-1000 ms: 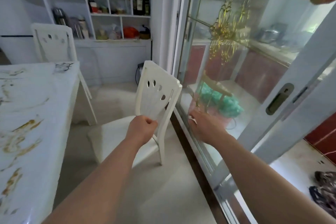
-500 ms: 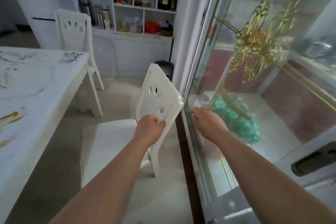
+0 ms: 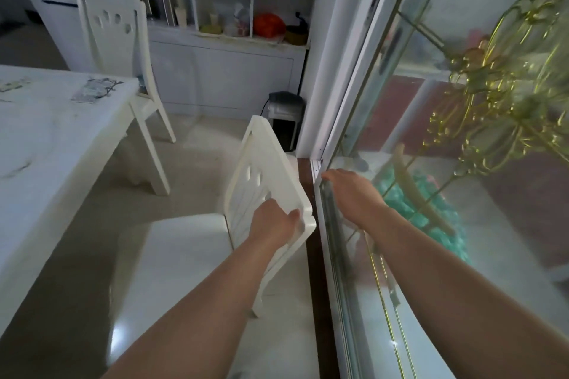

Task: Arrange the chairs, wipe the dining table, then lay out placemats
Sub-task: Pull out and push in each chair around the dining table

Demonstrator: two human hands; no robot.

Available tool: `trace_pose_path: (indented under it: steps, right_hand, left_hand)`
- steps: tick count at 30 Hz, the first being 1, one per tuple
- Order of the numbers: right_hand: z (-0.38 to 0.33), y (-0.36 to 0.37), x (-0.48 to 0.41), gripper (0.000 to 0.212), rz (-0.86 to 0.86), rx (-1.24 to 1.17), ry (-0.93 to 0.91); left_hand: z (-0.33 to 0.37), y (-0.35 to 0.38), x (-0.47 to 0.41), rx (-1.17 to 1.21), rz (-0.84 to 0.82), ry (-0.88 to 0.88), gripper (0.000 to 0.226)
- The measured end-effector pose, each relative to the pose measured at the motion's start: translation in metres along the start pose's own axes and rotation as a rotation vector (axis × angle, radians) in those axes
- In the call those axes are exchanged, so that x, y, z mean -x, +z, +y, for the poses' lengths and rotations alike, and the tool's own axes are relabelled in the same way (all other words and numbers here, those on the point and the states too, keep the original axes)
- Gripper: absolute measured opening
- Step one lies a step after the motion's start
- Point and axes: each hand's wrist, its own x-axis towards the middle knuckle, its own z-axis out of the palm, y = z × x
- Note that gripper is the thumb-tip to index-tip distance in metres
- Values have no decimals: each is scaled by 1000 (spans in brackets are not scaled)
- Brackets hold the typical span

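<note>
A white chair (image 3: 197, 243) stands in front of me, its back toward the glass door and its seat facing the table. My left hand (image 3: 275, 221) grips the near top edge of its backrest. My right hand (image 3: 351, 191) hovers to the right of the chair, against the sliding glass door's frame, fingers relaxed and holding nothing. The white marble-patterned dining table (image 3: 46, 138) fills the left side. A second white chair (image 3: 120, 49) stands at the table's far end.
The sliding glass door (image 3: 400, 163) with gold ornament runs along the right, close to the chair. A white shelf cabinet (image 3: 243, 18) with bottles and jars lines the back wall. A small dark appliance (image 3: 284, 117) sits on the floor by the door frame.
The view has come closer and lower over the chair. My left hand keeps its grip on the backrest. My right hand has stayed beside the door frame.
</note>
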Motion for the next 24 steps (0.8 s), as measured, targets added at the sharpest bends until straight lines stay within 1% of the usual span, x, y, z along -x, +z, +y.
trace_pose_path:
  steps: [4,6,8,11,13,15,18,21,24]
  right_hand:
    - [6,13,-35,61,-34,43,-61]
    - [8,16,-51,65,-57,64,-112]
    - [9,19,-67,71,-68,104,-185]
    - [7,25,-96,71,-48,157,-303]
    - [4,30,-115,73,-40,192,-407]
    - [1,35,-130,75,-51,234,-506]
    - [0,46,-148,68,-42,283,-647]
    - [-2,56,-171,65,49,325,-805]
    - [-13,63,-190,51,51,413,-918]
  left_hand:
    - [8,13,-25,45,-22,-84,51]
    - [11,20,-37,21,-37,-116,50]
    - [12,24,-46,1,-58,-115,53]
    - [11,28,-59,57,-84,-143,66]
    - [12,29,-66,113,-59,-177,66]
    - [14,32,-71,149,-42,-201,60]
    - [18,37,-77,195,-19,-256,54]
    - [24,37,-78,205,-1,-277,51]
    - [27,34,-78,201,-6,-284,48]
